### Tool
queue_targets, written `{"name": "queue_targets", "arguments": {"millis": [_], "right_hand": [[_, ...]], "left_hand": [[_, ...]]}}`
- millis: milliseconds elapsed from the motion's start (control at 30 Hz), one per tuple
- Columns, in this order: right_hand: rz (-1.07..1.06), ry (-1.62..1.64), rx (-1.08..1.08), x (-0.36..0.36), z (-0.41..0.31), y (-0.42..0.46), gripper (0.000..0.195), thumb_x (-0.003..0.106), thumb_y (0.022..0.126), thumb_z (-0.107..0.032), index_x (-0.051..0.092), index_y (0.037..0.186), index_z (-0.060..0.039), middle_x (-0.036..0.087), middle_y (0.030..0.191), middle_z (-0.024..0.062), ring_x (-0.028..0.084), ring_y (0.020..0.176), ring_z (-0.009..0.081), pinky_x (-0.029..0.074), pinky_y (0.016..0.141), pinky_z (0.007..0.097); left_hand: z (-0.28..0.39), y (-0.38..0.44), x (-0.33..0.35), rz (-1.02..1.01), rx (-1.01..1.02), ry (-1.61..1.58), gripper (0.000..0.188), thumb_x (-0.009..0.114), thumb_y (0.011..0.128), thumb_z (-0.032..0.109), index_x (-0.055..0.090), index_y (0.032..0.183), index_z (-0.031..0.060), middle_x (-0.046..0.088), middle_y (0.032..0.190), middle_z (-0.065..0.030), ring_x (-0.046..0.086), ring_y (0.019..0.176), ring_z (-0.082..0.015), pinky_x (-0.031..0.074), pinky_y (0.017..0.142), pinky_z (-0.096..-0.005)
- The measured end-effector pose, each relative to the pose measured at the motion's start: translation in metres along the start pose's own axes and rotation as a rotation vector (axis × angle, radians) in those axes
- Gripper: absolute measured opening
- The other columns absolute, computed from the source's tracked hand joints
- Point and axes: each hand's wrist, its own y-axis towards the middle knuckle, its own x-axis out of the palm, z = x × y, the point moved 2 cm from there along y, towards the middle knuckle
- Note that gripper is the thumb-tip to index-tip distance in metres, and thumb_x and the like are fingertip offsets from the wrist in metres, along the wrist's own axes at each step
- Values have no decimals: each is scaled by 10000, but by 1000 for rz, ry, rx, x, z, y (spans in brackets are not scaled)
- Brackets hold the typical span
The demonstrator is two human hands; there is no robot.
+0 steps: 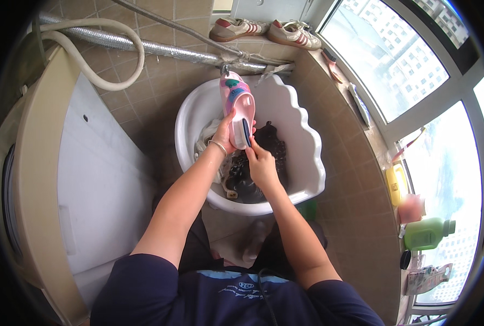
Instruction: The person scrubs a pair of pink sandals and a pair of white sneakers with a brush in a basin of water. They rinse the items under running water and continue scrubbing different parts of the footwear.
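My left hand (pixel 225 136) grips a pink clog-style slipper (pixel 236 91) with cartoon figures on its upper, toe pointing away from me. My right hand (pixel 262 163) is closed around a dark blue brush (pixel 246 129) with pale bristles, which lies inside the heel end of the slipper. Both are held over a white scallop-edged basin (pixel 307 122). Dark cloth (pixel 271 142) lies wet in the basin's bottom. Whitish cloth (pixel 207 132) is heaped on its left side, partly hidden by my left hand and forearm.
A faucet (pixel 225 68) sits at the basin's back. Beige sneakers (pixel 293 34) rest on the back ledge. Along the right windowsill are a red-handled brush (pixel 331 65), a yellow bottle (pixel 396 185) and a green bottle (pixel 425 234). A white appliance (pixel 103 175) stands left, below a looped hose (pixel 138 53).
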Motion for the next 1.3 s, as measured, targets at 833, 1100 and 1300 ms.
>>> {"name": "queue_targets", "arguments": {"millis": [833,1100,1300], "right_hand": [[219,-21,2,-9,21,-14,425,527,905,-253,549,1315,-143,656,969,258,646,912,424,505,837,509],[233,8,28,-12,7,20,371,532,908,-223,599,1225,-42,644,936,280,641,881,428,515,817,467],[269,-13,80,-21,11,25,372,542,895,-209,603,1225,-46,642,961,278,635,922,418,501,848,486]], "left_hand": [[-24,-18,32,5,-153,276,584,651,867,440,480,1288,73,600,1163,-89,601,1060,-228,500,910,-377],[-21,-25,41,56,-62,356,641,606,876,498,457,1325,65,596,1199,-122,603,1068,-256,505,902,-409],[-34,-21,39,-10,-105,205,636,634,870,454,434,1344,79,585,1205,-125,600,1066,-259,492,917,-405]]}}
